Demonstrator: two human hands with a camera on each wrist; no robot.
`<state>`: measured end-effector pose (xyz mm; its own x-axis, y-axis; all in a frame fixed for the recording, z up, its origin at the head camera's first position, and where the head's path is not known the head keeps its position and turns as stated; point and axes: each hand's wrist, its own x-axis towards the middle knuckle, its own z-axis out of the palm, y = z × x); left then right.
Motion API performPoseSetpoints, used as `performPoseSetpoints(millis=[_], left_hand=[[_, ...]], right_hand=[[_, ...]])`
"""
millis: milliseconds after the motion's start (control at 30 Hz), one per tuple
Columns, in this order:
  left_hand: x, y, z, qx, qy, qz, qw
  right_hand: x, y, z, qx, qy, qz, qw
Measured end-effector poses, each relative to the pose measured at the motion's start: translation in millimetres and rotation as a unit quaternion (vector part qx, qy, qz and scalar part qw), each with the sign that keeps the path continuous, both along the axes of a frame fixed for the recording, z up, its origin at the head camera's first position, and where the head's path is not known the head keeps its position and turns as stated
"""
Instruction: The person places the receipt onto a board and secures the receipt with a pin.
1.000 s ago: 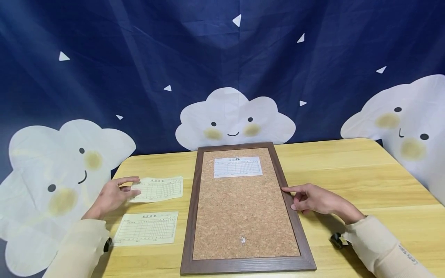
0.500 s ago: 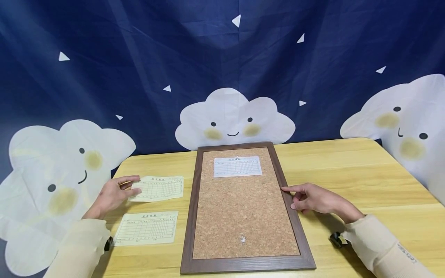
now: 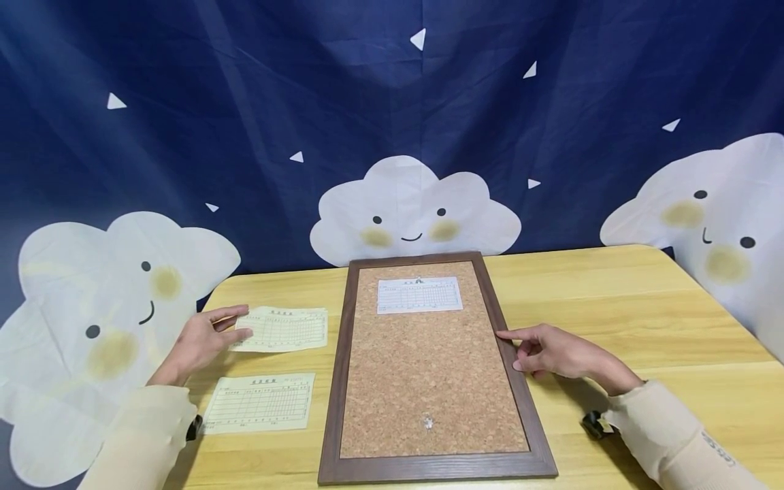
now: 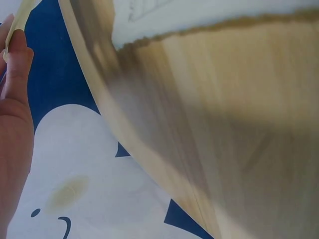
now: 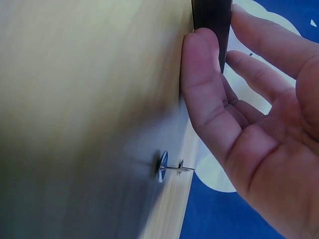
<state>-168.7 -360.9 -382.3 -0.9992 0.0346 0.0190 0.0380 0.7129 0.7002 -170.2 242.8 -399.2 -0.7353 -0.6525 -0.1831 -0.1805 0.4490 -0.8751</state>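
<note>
In the head view my left hand [image 3: 205, 342] pinches the left edge of the upper yellowish paper form [image 3: 284, 330] between thumb and fingers. That sheet is slightly lifted and bowed, left of a brown-framed cork board [image 3: 425, 367]. My right hand [image 3: 560, 350] holds the board's right frame, index finger on top and thumb against the outer side. The right wrist view shows the dark frame edge [image 5: 212, 15] between those fingers. A white form [image 3: 419, 295] lies near the board's top, a small shiny pin [image 3: 419, 280] at its upper edge. Small shiny pieces [image 3: 428, 422] sit lower on the cork.
A second yellowish form [image 3: 260, 403] lies flat on the wooden table [image 3: 612, 292], below the held one. A thumbtack [image 5: 162, 167] rests on the table near my right hand. Behind the table hangs a blue cloth [image 3: 367, 82] printed with clouds.
The left hand has shifted the upper form slightly right and away from me, lifting it a little. The right hand and the board stay in place.
</note>
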Motion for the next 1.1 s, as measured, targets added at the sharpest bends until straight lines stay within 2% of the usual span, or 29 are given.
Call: performPoseSetpoints(millis=[433,767,1100], left_hand=[[-0.7,4.3,5.7,0.021,0.016,-0.001,0.9996],[-2.5,6.8,10.1,0.046,0.040,-0.015,0.9980],[-0.8,3.7,13.4,0.065,0.040,-0.002,0.9971]], right_hand=[[-0.7,1,-0.4,0.009,0.006,0.004,0.9999],[-1.3,2,0.0,0.018,0.012,0.005,0.9997],[-1.4,1,0.5,0.014,0.001,0.002,0.9999]])
